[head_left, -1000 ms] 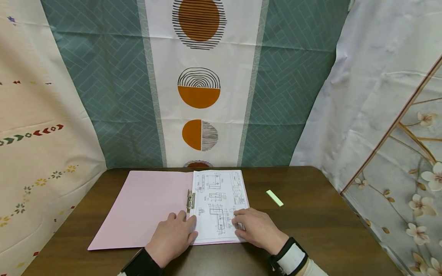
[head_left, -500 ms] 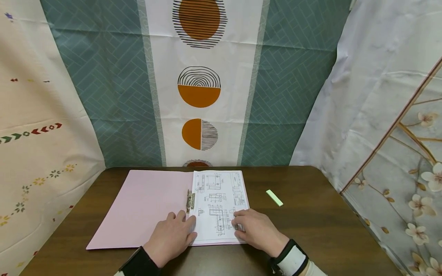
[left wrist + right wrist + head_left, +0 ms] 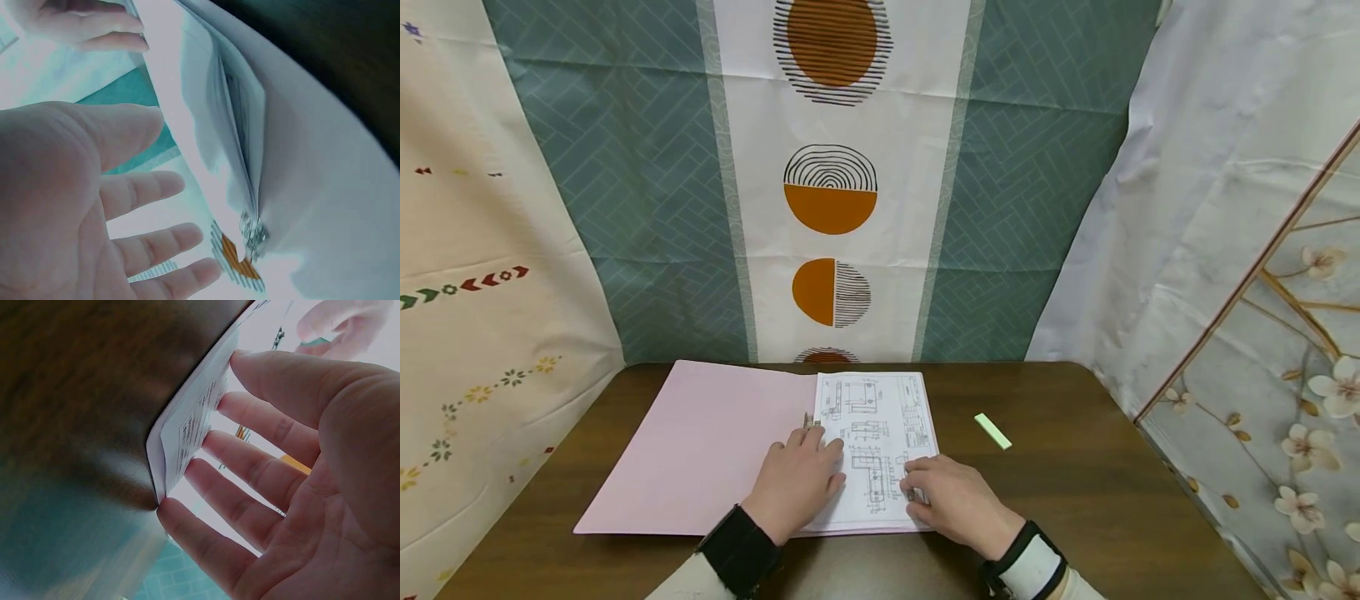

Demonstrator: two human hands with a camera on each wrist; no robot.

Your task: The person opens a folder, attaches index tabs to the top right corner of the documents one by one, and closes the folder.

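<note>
A pink folder (image 3: 700,458) lies spread open, its bare cover on the left. On its right side sits a stack of white sheets (image 3: 880,408) printed with technical drawings. A metal clip (image 3: 253,234) fastens the sheets along the fold; in the head view it is partly hidden by my left hand (image 3: 797,483). That hand reaches over the fold and the sheets' left part, and the left wrist view shows its fingers spread and nearly straight, holding nothing. My right hand (image 3: 958,504) rests at the sheets' lower right edge, extended fingertips (image 3: 197,465) against the paper.
A pale green strip (image 3: 992,431) lies on the brown wooden table (image 3: 1075,492), right of the folder. Patterned cloths hang behind the table (image 3: 1022,250) and along both sides.
My left hand has moved right and forward, from the sheets' lower left corner to over the fold near the clip. The folder's left cover has shifted slightly, its far edge now slanting. My right hand stays.
</note>
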